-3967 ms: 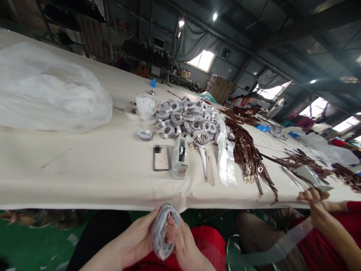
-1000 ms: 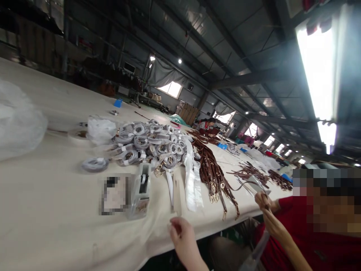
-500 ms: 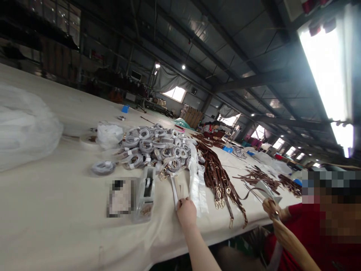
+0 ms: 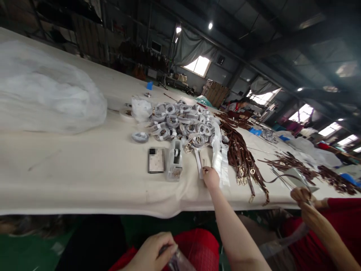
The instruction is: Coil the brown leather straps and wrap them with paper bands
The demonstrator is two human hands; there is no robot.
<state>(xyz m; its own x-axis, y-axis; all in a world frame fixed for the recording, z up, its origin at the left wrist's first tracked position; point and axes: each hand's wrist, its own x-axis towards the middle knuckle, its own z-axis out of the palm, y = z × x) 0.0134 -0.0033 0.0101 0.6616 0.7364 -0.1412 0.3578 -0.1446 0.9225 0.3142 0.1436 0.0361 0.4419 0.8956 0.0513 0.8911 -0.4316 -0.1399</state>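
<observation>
Low in the view, near my lap, my left hand (image 4: 159, 251) is closed round a clear plastic sleeve (image 4: 182, 261) with something dark inside. My right hand (image 4: 211, 178) reaches onto the table, fingers pinched together at the near end of a narrow white strip (image 4: 199, 162); what lies between the fingertips is hidden. Just right of it are flat clear plastic sleeves (image 4: 225, 165). To its left stands a tape dispenser (image 4: 176, 158). Beyond is a heap of coiled straps in plastic (image 4: 183, 122). Brown straps with gold clasps (image 4: 238, 152) lie to the right.
A large translucent plastic bag (image 4: 53, 94) covers the far left of the white table (image 4: 84, 177). A blurred-out flat item (image 4: 156, 161) lies left of the dispenser. At right, a co-worker's hands (image 4: 303, 197) hold a strap. More brown straps (image 4: 293, 165) lie beyond.
The view has tilted down and turned left, so my left hand with the plastic sleeve and my lap now show. My right hand stays at the white strip's near end.
</observation>
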